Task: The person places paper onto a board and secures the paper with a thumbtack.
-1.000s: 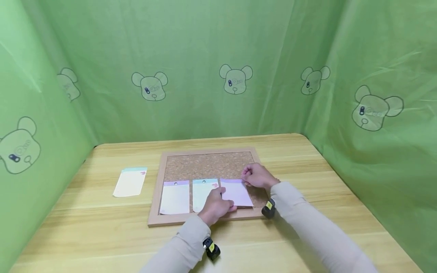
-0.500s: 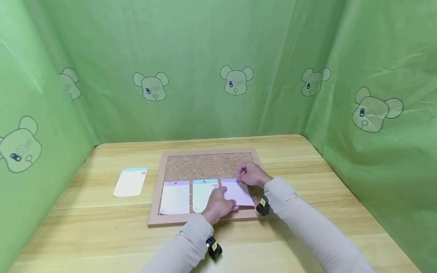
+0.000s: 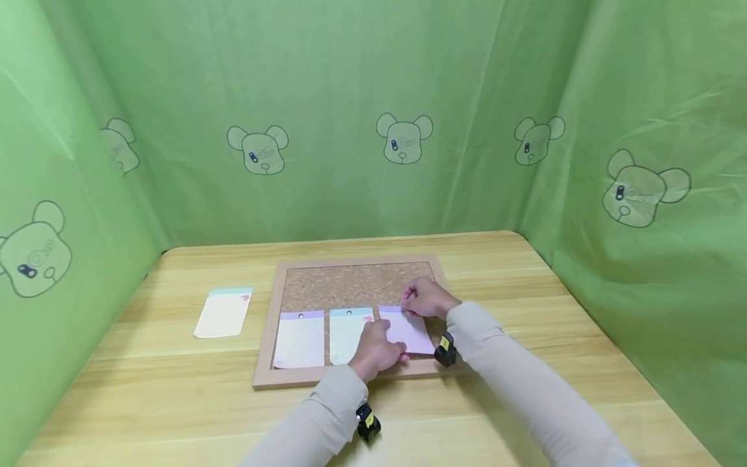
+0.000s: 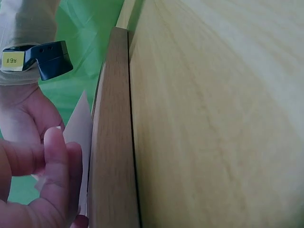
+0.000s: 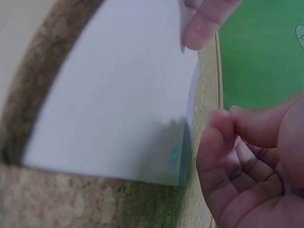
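A sheet of notepaper with a purple top strip (image 3: 408,334) lies over the lower right of the framed corkboard (image 3: 356,279), its bottom edge raised off the cork. At its left edge my left hand (image 3: 376,350) pinches it, thumb on top and a fingertip below. By the purple strip hovers my right hand (image 3: 428,298), thumb and forefinger pressed together. In the right wrist view, a pale speck shows at the right hand's (image 5: 251,161) fingertips; its kind is hidden. The left wrist view shows the left hand's curled fingers (image 4: 57,175) beside the raised sheet (image 4: 80,128).
Two more sheets, one purple-topped (image 3: 299,340) and one teal-topped (image 3: 347,337), lie on the board, each with a small round pin at its top. Another teal-topped sheet (image 3: 224,312) lies on the wooden table (image 3: 175,383) left of the board. Green curtains (image 3: 332,188) surround the table.
My right hand has shifted left along the purple strip, away from the sheet's right corner. My left hand has edged slightly right, still on the sheet.
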A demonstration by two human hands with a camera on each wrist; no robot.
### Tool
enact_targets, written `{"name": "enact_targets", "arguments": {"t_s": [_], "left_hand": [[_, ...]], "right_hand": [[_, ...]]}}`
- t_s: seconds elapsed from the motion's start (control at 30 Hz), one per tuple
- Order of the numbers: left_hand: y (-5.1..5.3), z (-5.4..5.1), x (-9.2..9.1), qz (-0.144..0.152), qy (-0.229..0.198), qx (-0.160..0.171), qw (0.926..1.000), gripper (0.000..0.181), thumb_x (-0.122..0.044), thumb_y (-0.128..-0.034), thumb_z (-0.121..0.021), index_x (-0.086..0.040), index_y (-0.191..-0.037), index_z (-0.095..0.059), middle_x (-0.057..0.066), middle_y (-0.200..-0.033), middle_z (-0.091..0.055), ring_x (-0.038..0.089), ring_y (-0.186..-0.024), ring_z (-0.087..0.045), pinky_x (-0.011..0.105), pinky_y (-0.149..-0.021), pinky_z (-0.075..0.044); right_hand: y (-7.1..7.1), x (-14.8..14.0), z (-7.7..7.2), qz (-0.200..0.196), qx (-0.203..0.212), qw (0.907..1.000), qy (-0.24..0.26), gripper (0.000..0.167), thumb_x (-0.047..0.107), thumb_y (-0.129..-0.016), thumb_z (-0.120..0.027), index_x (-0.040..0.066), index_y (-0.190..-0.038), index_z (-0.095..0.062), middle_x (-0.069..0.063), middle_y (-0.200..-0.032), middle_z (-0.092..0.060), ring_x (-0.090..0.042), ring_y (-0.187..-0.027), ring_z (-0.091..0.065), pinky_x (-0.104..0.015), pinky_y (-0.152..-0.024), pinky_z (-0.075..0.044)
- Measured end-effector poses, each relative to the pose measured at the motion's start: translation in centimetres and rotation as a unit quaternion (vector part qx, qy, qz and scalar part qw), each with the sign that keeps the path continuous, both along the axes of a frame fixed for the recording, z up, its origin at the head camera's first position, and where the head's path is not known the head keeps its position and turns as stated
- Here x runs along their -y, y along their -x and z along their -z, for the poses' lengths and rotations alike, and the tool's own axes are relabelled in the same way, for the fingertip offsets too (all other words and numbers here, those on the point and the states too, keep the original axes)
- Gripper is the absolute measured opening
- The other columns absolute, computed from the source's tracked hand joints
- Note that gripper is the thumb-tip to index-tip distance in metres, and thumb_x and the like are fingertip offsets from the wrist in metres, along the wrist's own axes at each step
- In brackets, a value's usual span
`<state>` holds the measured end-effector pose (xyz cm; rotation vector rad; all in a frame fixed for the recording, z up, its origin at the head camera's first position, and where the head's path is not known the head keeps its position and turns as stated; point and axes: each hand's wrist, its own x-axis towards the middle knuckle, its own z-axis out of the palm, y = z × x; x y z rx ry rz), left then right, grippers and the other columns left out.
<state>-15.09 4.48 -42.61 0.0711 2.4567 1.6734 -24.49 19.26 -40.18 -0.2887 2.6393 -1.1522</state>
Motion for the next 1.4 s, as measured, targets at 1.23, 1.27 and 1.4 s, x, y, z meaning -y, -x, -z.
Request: {"name": "enact_targets", "arguments": {"t_s": [1.23, 1.27, 1.4], "left_hand": [[0.0, -0.2, -0.3, 0.010, -0.018, 0.026, 0.9995, 0.068, -0.001, -0.0825, -0.071, 0.016, -0.139, -0.037, 0.023, -0.103, -0.065, 0.013, -0.050, -0.065, 0.022, -0.053, -0.054], [0.0, -0.2, -0.3, 0.009, -0.017, 0.024, 0.9995, 0.068, -0.001, -0.0824, -0.072, 0.016, -0.139, -0.037, 0.027, -0.109, -0.063, 0.013, -0.050, -0.064, 0.022, -0.053, -0.054], [0.0, 0.0, -0.3, 0.009, -0.014, 0.021, 0.9996, 0.069, -0.002, -0.0821, -0.072, 0.017, -0.138, -0.037, 0.031, -0.116, -0.059, 0.013, -0.050, -0.064, 0.020, -0.056, -0.054]], "right_hand": [[1.1, 0.8, 0.8, -0.005, 0.010, 0.9989, -0.045, 0.007, -0.005, -0.082, -0.061, 0.002, -0.081, -0.062, -0.006, -0.068, -0.063, -0.015, -0.061, -0.057, -0.024, -0.055, -0.048], [1.1, 0.8, 0.9, -0.007, 0.008, 0.9989, -0.046, 0.007, -0.004, -0.083, -0.060, 0.002, -0.081, -0.062, -0.006, -0.069, -0.063, -0.015, -0.061, -0.057, -0.024, -0.055, -0.048], [1.2, 0.8, 1.0, -0.002, 0.011, 0.9987, -0.049, 0.007, -0.005, -0.083, -0.060, 0.002, -0.081, -0.062, -0.006, -0.068, -0.063, -0.015, -0.060, -0.056, -0.023, -0.054, -0.048]]}}
